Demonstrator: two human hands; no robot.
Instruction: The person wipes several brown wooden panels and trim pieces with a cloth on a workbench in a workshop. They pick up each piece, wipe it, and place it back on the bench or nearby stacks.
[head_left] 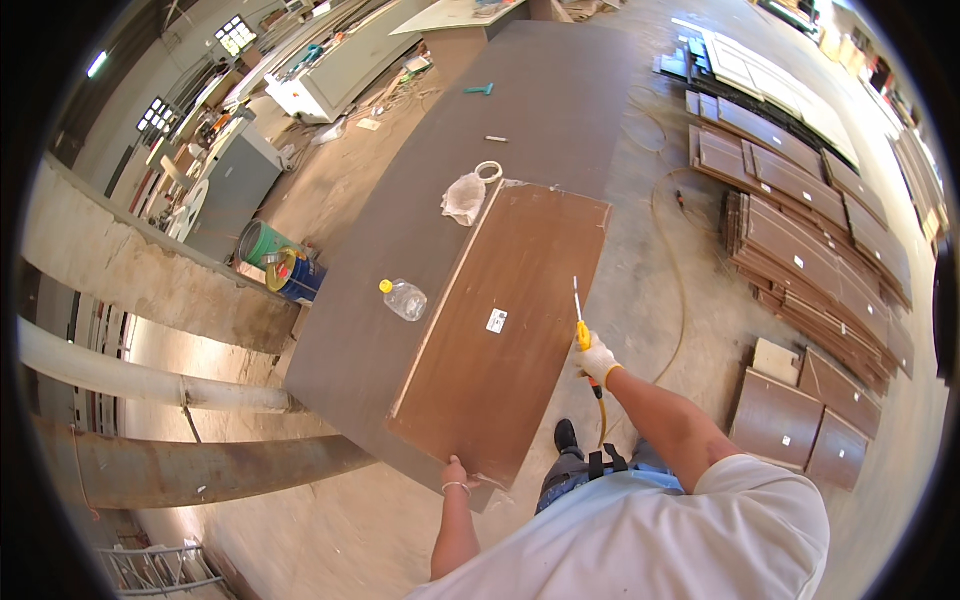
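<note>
A long brown wooden panel (510, 300) with a small white label lies on a larger dark table board. Bare apart from a band round the wrist, my left hand (456, 472) grips the panel's near edge; the fingers beneath are hidden. My right hand (597, 360) wears a white glove and is wrapped round a yellow air blow gun (582, 334). The gun's thin metal nozzle points away from me, over the panel's right edge. From its handle an air hose (602, 415) hangs down.
On the dark board (370, 330) are a clear bottle with a yellow cap (404, 299), a whitish cloth (463, 200), a tape roll (489, 171) and a teal tool (479, 90). Stacked brown panels (800, 270) stand at right. Cans (292, 275) sit left; a hose (684, 300) crosses the floor.
</note>
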